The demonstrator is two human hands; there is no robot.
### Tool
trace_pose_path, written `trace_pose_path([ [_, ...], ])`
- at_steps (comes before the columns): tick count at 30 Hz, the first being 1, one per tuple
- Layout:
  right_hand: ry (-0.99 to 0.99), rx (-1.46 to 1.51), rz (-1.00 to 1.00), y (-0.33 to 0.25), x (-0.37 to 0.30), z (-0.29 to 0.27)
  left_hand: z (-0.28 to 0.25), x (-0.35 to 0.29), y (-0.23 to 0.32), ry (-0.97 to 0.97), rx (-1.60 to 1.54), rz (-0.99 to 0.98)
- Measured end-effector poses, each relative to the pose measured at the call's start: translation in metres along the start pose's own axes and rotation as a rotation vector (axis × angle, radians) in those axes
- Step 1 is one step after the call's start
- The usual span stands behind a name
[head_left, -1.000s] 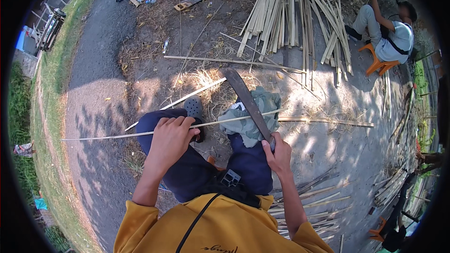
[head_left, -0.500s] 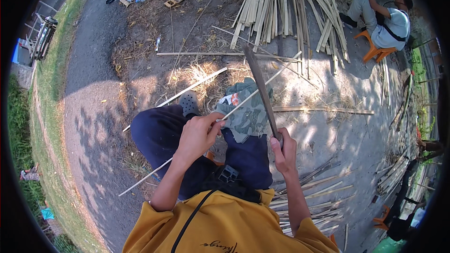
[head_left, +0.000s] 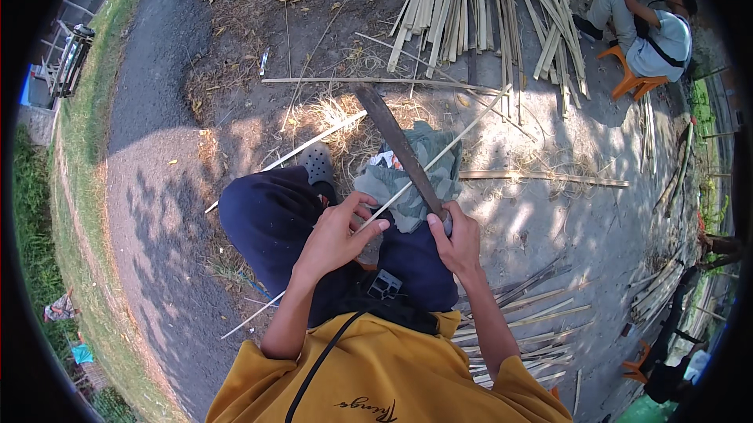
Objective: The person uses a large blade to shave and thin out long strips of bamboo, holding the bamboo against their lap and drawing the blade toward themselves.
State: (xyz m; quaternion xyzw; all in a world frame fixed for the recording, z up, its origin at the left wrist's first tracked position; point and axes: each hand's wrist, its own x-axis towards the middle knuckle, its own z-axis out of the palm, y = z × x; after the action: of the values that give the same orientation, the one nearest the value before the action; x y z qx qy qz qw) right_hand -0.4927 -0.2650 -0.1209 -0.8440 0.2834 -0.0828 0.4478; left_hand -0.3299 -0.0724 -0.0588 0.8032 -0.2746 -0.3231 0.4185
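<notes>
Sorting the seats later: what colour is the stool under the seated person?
Orange: the stool shows clearly in the head view, top right.

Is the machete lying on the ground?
No, the right hand grips the machete by its handle, blade raised over the lap.

Wearer: mustard-yellow short-sleeved shirt [head_left: 392, 376] with small dark lettering; thin black strap [head_left: 321, 368] crossing it diagonally; dark navy trousers [head_left: 274, 223]; black buckle [head_left: 384, 284] at the waist; dark perforated clog [head_left: 320, 163]; forearms bare.
</notes>
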Motion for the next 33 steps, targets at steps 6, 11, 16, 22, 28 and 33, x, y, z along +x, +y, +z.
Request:
trace_pose_path([
  [6,-0.027,0.046,0.005,0.005,-0.001,-0.003,-0.010,-0.023,-0.027,-0.154,-0.193,-0.182],
  [11,-0.046,0.164,-0.009,0.014,-0.008,-0.007,0.005,-0.020,-0.027,-0.053,-0.251,-0.127],
  [16,-0.015,0.086,-0.058,-0.001,0.000,-0.013,0.013,-0.011,-0.025,-0.049,-0.284,-0.142],
  [22,-0.049,-0.065,-0.130,-0.004,-0.002,-0.010,0.028,-0.007,-0.035,-0.026,-0.269,-0.072],
  [28,-0.042,-0.247,-0.272,-0.001,0.008,-0.005,0.047,-0.011,-0.031,0.017,-0.316,-0.105],
  [33,-0.051,-0.348,-0.321,-0.003,0.015,-0.003,0.056,-0.011,-0.035,0.171,-0.179,-0.056],
])
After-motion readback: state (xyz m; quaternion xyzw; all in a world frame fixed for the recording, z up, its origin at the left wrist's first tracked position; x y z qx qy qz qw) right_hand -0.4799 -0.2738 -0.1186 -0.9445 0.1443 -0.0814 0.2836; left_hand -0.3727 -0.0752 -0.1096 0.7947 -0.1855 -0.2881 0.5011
